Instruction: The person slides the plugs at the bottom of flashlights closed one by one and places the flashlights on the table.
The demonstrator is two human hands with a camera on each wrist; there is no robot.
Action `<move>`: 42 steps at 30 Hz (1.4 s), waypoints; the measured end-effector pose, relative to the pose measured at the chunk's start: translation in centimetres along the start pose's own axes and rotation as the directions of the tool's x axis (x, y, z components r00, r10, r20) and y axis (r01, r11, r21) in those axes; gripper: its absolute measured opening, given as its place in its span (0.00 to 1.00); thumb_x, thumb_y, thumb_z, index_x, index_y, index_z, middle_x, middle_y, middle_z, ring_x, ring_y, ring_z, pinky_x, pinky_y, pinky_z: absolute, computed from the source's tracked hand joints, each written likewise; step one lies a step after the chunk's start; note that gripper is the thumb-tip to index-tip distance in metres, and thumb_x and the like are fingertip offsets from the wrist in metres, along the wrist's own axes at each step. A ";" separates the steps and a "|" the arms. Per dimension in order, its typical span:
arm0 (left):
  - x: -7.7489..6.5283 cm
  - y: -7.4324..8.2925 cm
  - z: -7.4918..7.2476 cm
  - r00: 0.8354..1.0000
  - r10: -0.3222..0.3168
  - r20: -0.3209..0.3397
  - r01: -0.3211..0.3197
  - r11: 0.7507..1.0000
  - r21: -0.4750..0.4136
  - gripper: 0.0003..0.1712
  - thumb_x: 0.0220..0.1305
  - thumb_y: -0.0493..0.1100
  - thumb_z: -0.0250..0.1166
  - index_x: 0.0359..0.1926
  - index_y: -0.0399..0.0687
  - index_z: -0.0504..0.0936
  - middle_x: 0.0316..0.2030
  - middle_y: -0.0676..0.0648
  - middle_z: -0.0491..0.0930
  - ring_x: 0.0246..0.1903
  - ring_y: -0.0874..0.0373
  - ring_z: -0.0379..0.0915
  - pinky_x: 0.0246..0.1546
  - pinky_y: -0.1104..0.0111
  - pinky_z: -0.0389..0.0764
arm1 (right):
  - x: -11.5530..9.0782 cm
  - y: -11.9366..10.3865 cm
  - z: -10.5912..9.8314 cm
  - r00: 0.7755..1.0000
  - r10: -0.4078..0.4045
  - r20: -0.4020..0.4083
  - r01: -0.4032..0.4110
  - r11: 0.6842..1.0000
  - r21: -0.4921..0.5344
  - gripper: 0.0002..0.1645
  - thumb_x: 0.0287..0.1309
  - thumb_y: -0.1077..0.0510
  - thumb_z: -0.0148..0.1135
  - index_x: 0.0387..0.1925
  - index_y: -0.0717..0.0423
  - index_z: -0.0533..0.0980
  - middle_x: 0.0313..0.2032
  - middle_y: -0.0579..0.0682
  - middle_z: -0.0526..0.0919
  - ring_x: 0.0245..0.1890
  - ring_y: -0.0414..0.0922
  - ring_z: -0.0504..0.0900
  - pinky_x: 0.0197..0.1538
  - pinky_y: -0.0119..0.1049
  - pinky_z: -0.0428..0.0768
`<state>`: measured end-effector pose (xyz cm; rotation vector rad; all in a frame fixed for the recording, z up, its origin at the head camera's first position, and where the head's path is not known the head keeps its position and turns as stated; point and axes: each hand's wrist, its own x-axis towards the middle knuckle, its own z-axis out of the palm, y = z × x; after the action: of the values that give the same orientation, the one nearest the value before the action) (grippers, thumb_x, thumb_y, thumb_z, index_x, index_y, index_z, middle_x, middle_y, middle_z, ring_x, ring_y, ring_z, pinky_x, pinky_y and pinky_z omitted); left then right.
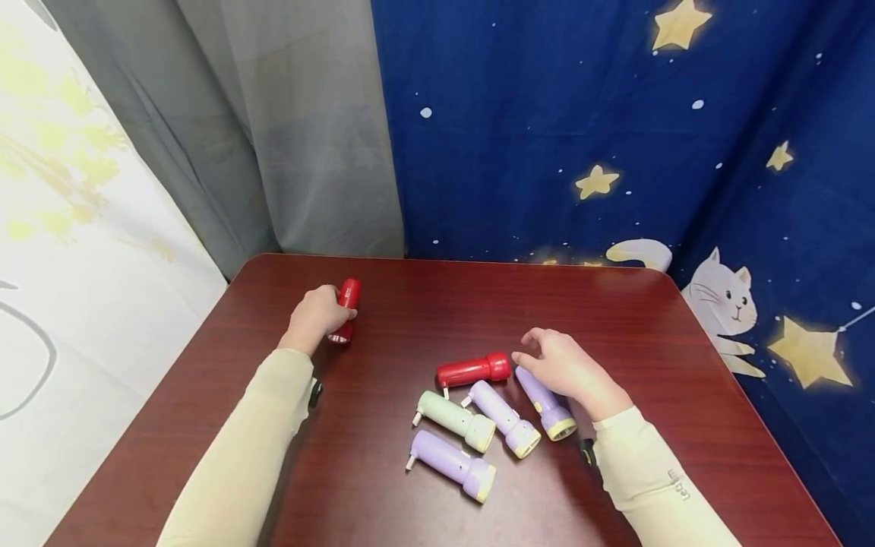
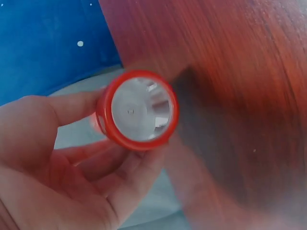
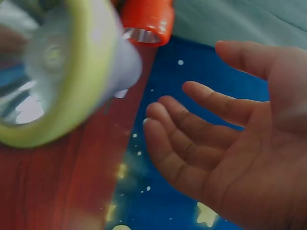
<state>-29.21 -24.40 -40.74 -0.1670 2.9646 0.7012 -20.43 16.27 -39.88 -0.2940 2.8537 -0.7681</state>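
Observation:
My left hand [image 1: 317, 312] grips a red flashlight [image 1: 349, 295] at the table's far left; its clear lens faces the camera in the left wrist view, framed by a red rim [image 2: 175, 112]. Loosely spread, my right hand [image 1: 567, 368] hovers by the narrow end of a purple flashlight [image 1: 544, 403] and holds nothing. In the right wrist view its fingers [image 3: 187, 143] are apart from the nearby yellow-rimmed lamp head [image 3: 93, 62]. Left of that hand lies a second red flashlight [image 1: 473, 371], with another purple flashlight [image 1: 502, 415] just below it.
A pale green flashlight [image 1: 454, 419] and one more purple flashlight [image 1: 451, 463] lie toward the front of the dark red table [image 1: 369, 501]. Small white tabs stick out from several of them. Grey [image 1: 328, 152] and blue starry curtains [image 1: 513, 152] hang behind the far edge.

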 end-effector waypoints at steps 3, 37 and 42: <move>0.5 -0.3 0.3 0.999 0.008 0.042 -0.007 1.000 -0.026 0.33 0.68 0.52 0.68 0.64 0.33 0.76 0.51 0.32 0.84 0.45 0.40 0.82 0.51 0.47 0.84 | 0.2 0.6 0.5 1.000 -0.003 0.014 0.003 0.998 -0.056 0.27 0.70 0.48 0.65 0.59 0.64 0.79 0.53 0.61 0.87 0.53 0.56 0.85 0.63 0.56 0.82; 1.3 1.6 1.9 0.991 0.018 0.134 -0.038 0.989 0.144 0.22 0.68 0.52 0.68 0.50 0.37 0.82 0.42 0.37 0.84 0.38 0.45 0.80 0.38 0.53 0.84 | -0.7 1.7 1.2 0.985 0.115 0.128 -0.100 0.988 -0.117 0.35 0.59 0.46 0.77 0.60 0.65 0.78 0.41 0.57 0.86 0.35 0.47 0.83 0.45 0.44 0.86; 1.3 1.7 1.7 0.989 0.011 0.149 -0.031 0.990 0.136 0.20 0.69 0.51 0.67 0.48 0.39 0.81 0.41 0.38 0.84 0.37 0.46 0.80 0.37 0.54 0.82 | -0.6 2.0 1.3 0.985 0.118 0.128 -0.102 0.987 -0.123 0.40 0.55 0.45 0.80 0.62 0.66 0.78 0.41 0.56 0.86 0.33 0.46 0.83 0.41 0.42 0.86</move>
<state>-30.58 -22.22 -41.64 -0.0703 2.8629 0.4856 -19.80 17.47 -41.95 -0.1929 2.7640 -0.5406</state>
